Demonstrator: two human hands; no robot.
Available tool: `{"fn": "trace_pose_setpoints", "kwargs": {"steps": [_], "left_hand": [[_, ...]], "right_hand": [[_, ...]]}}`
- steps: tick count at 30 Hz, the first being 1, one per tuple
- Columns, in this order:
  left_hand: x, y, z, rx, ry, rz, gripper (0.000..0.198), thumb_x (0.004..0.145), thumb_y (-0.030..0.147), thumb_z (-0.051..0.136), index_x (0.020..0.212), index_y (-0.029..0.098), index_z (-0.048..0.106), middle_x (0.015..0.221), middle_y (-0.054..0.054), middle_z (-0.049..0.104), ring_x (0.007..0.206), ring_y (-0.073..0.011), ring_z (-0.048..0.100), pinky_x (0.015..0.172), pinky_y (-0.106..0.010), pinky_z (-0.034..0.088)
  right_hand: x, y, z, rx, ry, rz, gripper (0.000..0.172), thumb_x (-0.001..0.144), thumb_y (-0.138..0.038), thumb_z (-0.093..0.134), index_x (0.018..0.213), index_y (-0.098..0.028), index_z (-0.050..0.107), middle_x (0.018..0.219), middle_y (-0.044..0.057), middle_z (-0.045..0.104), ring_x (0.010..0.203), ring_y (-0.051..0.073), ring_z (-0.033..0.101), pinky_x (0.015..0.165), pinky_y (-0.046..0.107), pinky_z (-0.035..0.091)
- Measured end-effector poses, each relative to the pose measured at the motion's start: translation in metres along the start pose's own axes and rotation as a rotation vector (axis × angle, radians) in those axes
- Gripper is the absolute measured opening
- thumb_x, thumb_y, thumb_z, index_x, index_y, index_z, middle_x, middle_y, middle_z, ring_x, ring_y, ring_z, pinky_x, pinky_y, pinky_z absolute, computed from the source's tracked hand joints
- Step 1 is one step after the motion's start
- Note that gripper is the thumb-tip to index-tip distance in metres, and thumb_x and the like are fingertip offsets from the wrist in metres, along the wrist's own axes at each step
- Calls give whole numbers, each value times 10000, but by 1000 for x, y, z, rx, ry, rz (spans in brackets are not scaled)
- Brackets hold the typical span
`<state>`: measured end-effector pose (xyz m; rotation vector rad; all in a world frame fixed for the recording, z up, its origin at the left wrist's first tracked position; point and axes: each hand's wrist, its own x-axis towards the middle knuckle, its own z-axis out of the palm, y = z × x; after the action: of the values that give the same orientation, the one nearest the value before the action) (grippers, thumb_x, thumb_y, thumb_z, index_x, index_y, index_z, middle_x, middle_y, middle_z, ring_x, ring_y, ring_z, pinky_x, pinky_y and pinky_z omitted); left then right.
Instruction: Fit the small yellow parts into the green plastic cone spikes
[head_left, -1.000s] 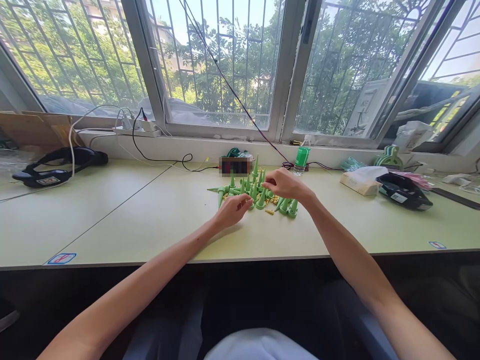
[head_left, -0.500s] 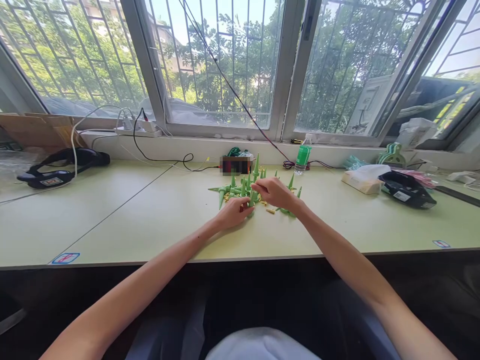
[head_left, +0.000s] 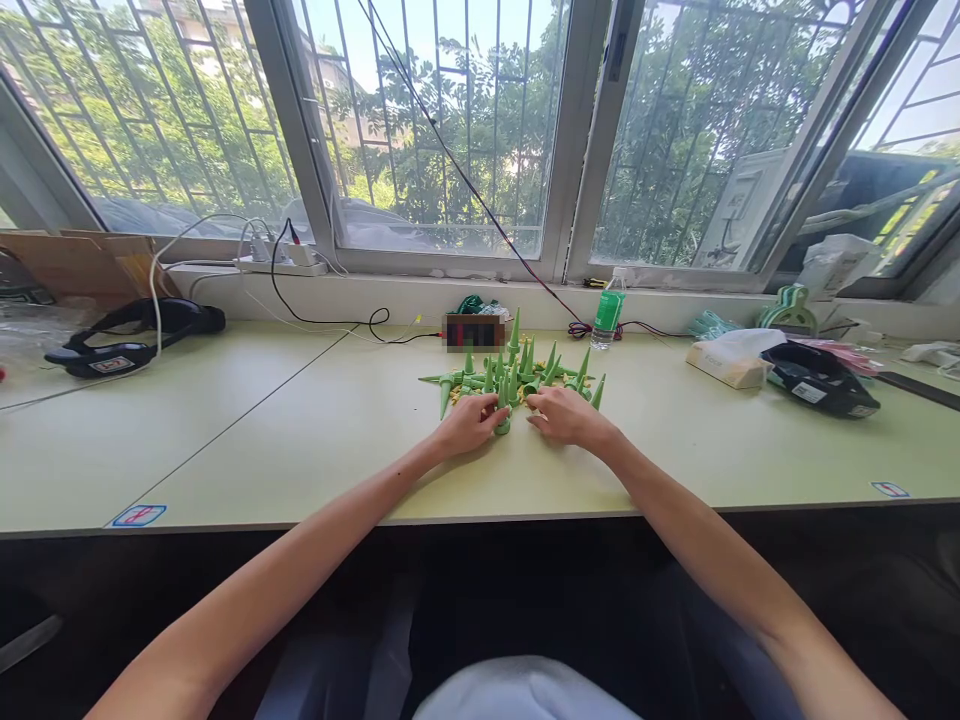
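My left hand (head_left: 471, 424) rests on the table with thumb and fingers closed around the base of an upright green plastic spike (head_left: 502, 412), which tapers to a point. To its right, my right hand (head_left: 564, 415) is low over the tabletop, its fingers curled together; whatever is between them is hidden. Beyond both hands spreads a cluster of similar green spikes (head_left: 514, 338), some standing and some lying down. Small yellow pieces (head_left: 455, 392) are scattered among them, partly covered by the spikes and my fingers.
A dark box with a blurred front (head_left: 475, 333) stands behind the cluster. A water bottle (head_left: 607, 315) is at the back, right of it. Farther right are a tissue box (head_left: 726, 360) and a black strapped headset (head_left: 817, 378); another headset (head_left: 124, 345) lies left among cables.
My right hand has left the top of the spike in my left hand and come down to the tabletop on the right, over where a yellow piece lay. My left hand stays put.
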<state>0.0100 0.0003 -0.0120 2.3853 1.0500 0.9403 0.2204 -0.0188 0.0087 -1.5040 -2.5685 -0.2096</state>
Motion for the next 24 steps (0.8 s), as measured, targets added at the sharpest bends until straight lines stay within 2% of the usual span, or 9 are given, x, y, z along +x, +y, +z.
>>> {"fn": "trace_pose_setpoints", "kwargs": {"steps": [4,14,20,24], "left_hand": [[1,-1,0,-4,29,-5,385,911,429,472,623,192,379,566,32,406,514,-99,339,521,-255,276],[3,0,-3,9,112,-56,387,909,418,484,617,193,367,561,28,416,537,-107,338,534,-263,265],[5,-2,-3,-27,178,-68,393,905,404,487,606,195,343,544,35,379,521,-101,307,502,-264,244],[5,-3,-3,-35,183,-59,399,906,413,492,606,196,343,542,32,381,516,-100,307,486,-263,237]], "right_hand": [[-1,0,5,12,-31,-21,158,909,-188,539,1008,-153,657,992,140,678,865,252,653,692,298,400],[4,-14,14,300,66,-124,171,920,-124,533,1056,-145,635,954,96,663,873,202,623,774,295,425],[8,-16,21,483,219,-129,119,924,-128,532,1015,-145,608,983,92,668,852,179,613,779,291,448],[9,-14,22,635,332,-99,104,943,-167,510,1014,-156,584,910,67,656,757,154,614,746,283,464]]}}
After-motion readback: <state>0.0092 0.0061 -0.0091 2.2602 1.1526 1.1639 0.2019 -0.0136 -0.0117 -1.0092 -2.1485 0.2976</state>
